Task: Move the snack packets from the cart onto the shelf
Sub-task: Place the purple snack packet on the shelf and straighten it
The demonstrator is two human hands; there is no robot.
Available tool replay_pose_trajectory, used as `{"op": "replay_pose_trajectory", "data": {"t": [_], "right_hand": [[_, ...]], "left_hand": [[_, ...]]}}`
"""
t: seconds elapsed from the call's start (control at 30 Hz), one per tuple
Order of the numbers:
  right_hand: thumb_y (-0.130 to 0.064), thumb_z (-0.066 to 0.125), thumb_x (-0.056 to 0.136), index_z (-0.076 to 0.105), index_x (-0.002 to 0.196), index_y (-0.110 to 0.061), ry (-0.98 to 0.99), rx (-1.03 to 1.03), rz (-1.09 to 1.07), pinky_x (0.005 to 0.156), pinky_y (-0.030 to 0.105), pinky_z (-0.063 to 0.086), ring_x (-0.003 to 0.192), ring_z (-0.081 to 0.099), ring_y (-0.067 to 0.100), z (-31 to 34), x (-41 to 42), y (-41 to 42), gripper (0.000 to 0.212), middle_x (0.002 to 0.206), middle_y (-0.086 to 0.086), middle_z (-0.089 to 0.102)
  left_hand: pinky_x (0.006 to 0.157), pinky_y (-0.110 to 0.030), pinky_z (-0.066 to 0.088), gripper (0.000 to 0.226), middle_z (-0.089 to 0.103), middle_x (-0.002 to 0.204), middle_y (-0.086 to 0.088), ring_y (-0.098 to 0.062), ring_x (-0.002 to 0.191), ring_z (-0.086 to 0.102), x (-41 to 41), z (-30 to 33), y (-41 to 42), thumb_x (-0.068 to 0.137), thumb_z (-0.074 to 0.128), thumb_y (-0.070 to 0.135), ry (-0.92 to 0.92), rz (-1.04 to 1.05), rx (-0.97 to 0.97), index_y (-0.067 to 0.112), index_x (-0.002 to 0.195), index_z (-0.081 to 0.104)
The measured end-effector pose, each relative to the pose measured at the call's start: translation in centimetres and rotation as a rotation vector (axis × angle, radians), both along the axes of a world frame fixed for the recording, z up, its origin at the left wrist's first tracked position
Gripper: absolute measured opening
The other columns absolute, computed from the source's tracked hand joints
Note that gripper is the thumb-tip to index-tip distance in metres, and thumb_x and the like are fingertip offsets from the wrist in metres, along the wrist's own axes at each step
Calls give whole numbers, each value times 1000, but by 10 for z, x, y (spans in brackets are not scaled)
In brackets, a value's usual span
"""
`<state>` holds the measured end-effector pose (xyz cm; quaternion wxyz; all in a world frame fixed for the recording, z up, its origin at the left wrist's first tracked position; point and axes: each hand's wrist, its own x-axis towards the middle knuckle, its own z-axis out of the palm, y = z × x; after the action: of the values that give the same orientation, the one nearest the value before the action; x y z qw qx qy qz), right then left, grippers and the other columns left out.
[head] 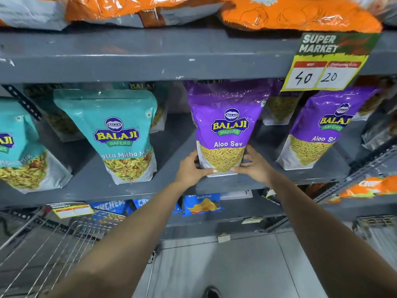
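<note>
A purple Aloo Sev packet (225, 125) stands upright on the grey shelf (176, 186), at its front edge. My left hand (191, 168) grips its lower left corner and my right hand (253, 166) grips its lower right corner, thumbs on the front. A second purple Aloo Sev packet (322, 130) stands to its right. Two teal Khatta Mitha Mix packets (122, 134) (19, 147) stand to its left. The wire cart (53, 239) sits at the lower left; no packets show inside it.
Orange packets (296, 14) lie on the shelf above. A price tag (326, 63) hangs from that shelf's edge at the right. Blue chip bags (202, 204) fill the shelf below. More packets stand behind the front row. Tiled floor (236, 265) lies beneath my arms.
</note>
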<state>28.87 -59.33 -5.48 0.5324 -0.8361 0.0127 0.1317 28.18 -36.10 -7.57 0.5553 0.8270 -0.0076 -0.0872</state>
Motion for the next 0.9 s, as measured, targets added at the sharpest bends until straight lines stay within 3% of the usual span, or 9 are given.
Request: {"op": "replay_pose_trajectory", "data": {"t": [0.33, 0.53, 0.63, 0.77, 0.83, 0.9], "right_hand": [[-27, 86, 65, 40, 129, -35, -3, -39, -12, 94, 42, 55, 106, 67, 26, 1, -6, 1, 80, 124, 11, 61], [-34, 86, 62, 38, 133, -33, 20, -42, -23, 93, 41, 55, 106, 67, 27, 0, -6, 2, 86, 128, 12, 58], [-21, 85, 68, 36, 138, -26, 15, -2, -31, 89, 34, 54, 107, 67, 26, -1, -8, 1, 85, 130, 12, 58], [-7, 80, 74, 20, 152, -25, 30, 95, -117, 84, 27, 50, 103, 67, 22, 4, -23, -5, 100, 129, 6, 54], [-7, 79, 76, 24, 151, -24, 2, 101, -155, 79, 21, 49, 102, 64, 20, 9, -36, -6, 94, 127, 6, 52], [-8, 77, 78, 33, 147, -19, -53, 111, -215, 77, 20, 48, 103, 63, 20, 10, -51, -8, 83, 129, 10, 54]], "left_hand": [[98, -43, 56, 69, 69, 125, 0, -20, 109, 67, -1, 0, 0, 67, 88, 26, -26, -19, -21, 21, 128, 57], [100, -40, 54, 69, 67, 127, 1, -19, 111, 66, -4, 2, -1, 70, 87, 23, 13, -21, -53, 21, 131, 54], [104, -39, 51, 78, 62, 135, -2, -22, 120, 62, -8, 6, -1, 71, 87, 24, 43, -2, -59, 20, 137, 47], [109, -42, 46, 89, 51, 146, -10, -29, 130, 53, -17, 8, 8, 73, 85, 22, 105, 34, -61, 15, 147, 36], [107, -35, 46, 77, 56, 140, -14, -29, 127, 56, -27, 6, 11, 77, 82, 18, 71, 105, -37, 9, 143, 43], [101, -28, 49, 47, 68, 124, -12, -26, 117, 64, -39, 2, 14, 85, 74, 14, -58, 199, 66, 6, 128, 59]]}}
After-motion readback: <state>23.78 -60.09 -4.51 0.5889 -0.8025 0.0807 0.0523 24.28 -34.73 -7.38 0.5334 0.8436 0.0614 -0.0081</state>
